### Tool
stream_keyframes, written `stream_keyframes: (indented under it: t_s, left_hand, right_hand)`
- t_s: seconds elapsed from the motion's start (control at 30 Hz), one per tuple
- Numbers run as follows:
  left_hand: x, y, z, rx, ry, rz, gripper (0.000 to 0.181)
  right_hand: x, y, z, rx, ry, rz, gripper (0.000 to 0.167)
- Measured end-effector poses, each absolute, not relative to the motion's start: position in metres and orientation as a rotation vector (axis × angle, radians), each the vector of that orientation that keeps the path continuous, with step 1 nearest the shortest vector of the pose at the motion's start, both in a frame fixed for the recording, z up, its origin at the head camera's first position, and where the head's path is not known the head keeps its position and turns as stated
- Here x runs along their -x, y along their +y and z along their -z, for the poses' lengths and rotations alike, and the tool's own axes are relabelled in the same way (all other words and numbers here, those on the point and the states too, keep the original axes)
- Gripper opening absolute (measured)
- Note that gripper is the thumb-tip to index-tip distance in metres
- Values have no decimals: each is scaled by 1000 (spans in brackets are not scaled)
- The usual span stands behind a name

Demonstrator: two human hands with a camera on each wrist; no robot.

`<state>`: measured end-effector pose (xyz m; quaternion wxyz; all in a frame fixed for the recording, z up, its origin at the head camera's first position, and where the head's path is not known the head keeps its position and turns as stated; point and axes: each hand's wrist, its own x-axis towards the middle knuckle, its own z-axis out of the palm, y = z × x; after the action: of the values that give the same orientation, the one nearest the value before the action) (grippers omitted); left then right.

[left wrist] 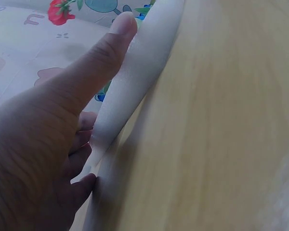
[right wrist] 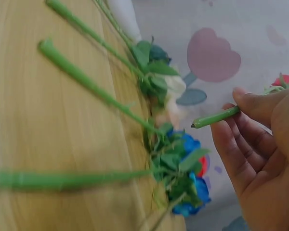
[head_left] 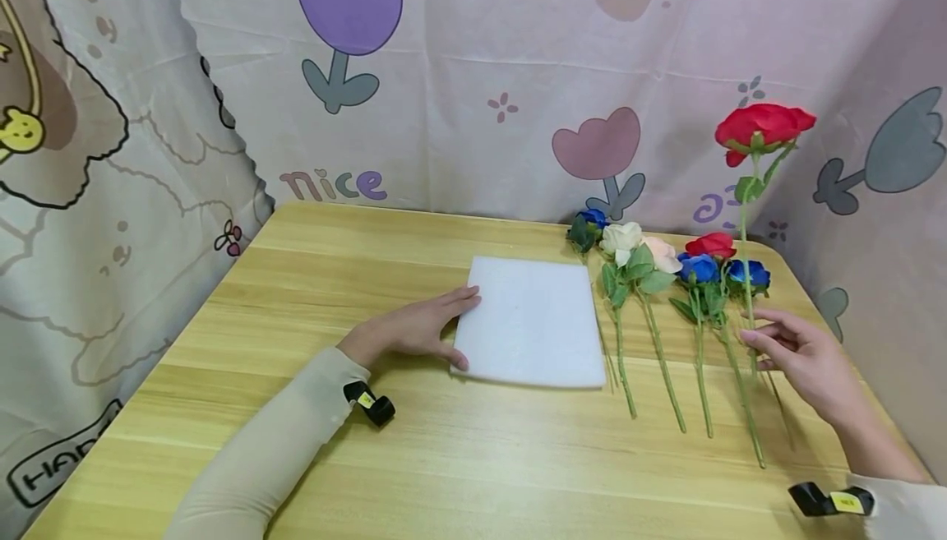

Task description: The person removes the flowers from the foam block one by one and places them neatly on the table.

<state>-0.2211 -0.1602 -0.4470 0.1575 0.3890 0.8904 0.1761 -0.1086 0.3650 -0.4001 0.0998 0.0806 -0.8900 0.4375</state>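
A red artificial rose (head_left: 762,127) stands upright above the table's right side, its green stem (right wrist: 216,117) pinched near the lower end by my right hand (head_left: 806,359). In the right wrist view the cut stem end sticks out past the thumb and fingers. My left hand (head_left: 414,326) rests at the left edge of a white foam slab (head_left: 533,322), thumb and fingers spread along that edge. Seen from the left wrist, the slab (left wrist: 139,62) lies on the table beside the extended thumb (left wrist: 103,60).
More artificial roses lie right of the slab, stems toward me: a white one (head_left: 621,240), a pale pink one (head_left: 661,254), another red one (head_left: 710,245) and several blue ones (head_left: 698,268). The wooden table (head_left: 355,260) meets a printed cloth (head_left: 473,129) at the back.
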Motion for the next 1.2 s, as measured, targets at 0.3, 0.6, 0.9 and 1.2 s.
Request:
stream_keyframes:
  t_s: [0.3,0.6,0.9,1.2]
  left_hand:
    - [220,-160,445,-1113,2548,-502,120]
    - [221,-160,448,-1128,2555,-474,122]
    - [220,-160,447,-1119,2555,-479,121]
    - [222,-160,451,-1112,2561,-461,121]
  right_hand:
    - [92,395,409,-70,-2724,-1211,32]
    - [79,419,422,54,-2852,-1095,45]
    - [76,445,431,170,-2973,-1048,51]
    - [72,466,438,334,-3079,-1083,69]
